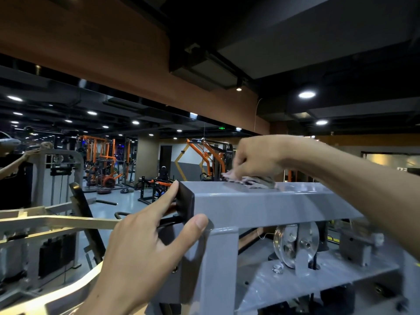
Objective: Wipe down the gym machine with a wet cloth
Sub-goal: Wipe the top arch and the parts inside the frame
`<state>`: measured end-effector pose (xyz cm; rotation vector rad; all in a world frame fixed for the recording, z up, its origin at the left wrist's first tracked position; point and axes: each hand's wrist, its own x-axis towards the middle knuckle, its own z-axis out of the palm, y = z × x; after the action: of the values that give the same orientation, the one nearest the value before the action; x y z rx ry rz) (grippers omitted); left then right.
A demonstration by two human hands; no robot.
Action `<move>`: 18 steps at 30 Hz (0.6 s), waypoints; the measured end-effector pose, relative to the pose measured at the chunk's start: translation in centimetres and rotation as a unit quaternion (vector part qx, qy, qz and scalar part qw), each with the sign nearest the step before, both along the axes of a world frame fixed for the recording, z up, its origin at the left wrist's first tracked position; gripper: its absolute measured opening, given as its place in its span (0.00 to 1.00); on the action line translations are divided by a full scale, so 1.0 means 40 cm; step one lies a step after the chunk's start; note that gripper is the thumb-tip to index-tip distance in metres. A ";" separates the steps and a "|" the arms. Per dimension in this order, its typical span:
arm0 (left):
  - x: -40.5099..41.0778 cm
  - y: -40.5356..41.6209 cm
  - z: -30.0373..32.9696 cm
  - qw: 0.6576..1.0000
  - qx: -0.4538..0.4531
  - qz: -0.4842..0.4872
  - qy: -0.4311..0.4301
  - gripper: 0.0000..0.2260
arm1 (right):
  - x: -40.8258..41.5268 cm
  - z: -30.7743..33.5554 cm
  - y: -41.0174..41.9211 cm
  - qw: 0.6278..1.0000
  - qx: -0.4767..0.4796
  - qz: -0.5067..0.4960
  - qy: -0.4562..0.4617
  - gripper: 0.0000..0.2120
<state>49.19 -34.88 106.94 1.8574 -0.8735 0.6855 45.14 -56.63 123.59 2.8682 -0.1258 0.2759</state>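
**Wiping the top beam**

We are pressing the wet cloth [256, 181] under our right hand [256, 159], fingers curled onto it, atop the gym machine's grey top beam [261, 204], whose long axis is running left to right. Our left hand [145, 242], fingers spread, is bracing the nearer black end cap [185, 202]. A mirrored gym is surrounding us.
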 end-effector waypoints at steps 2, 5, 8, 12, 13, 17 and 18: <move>-0.003 0.000 0.000 1.000 0.004 0.002 -0.007 0.44 | -0.027 -0.004 -0.057 0.998 -0.011 -0.060 0.004 0.20; -0.006 -0.004 0.002 1.000 0.012 0.007 -0.021 0.44 | -0.058 0.001 -0.117 0.994 0.029 -0.106 0.019 0.18; 0.003 -0.002 -0.002 1.000 0.006 0.006 -0.025 0.43 | -0.048 0.003 -0.092 0.994 0.015 -0.099 0.031 0.18; 0.011 -0.004 -0.007 1.000 0.000 0.000 -0.024 0.43 | 0.003 -0.008 0.031 1.000 -0.030 -0.001 0.002 0.23; 0.011 -0.005 -0.006 1.000 -0.001 -0.001 -0.022 0.43 | 0.011 -0.008 0.064 0.999 -0.036 0.024 -0.009 0.23; 0.012 -0.004 -0.002 1.000 0.008 -0.007 -0.024 0.43 | 0.002 -0.013 0.175 0.991 0.023 0.129 -0.033 0.23; 0.012 -0.003 -0.002 1.000 0.008 -0.008 -0.022 0.43 | -0.011 -0.025 0.196 0.989 0.013 0.138 -0.050 0.22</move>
<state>49.66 -35.01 106.87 1.8538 -0.9232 0.7131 44.69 -48.80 122.57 2.8945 0.2523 0.4730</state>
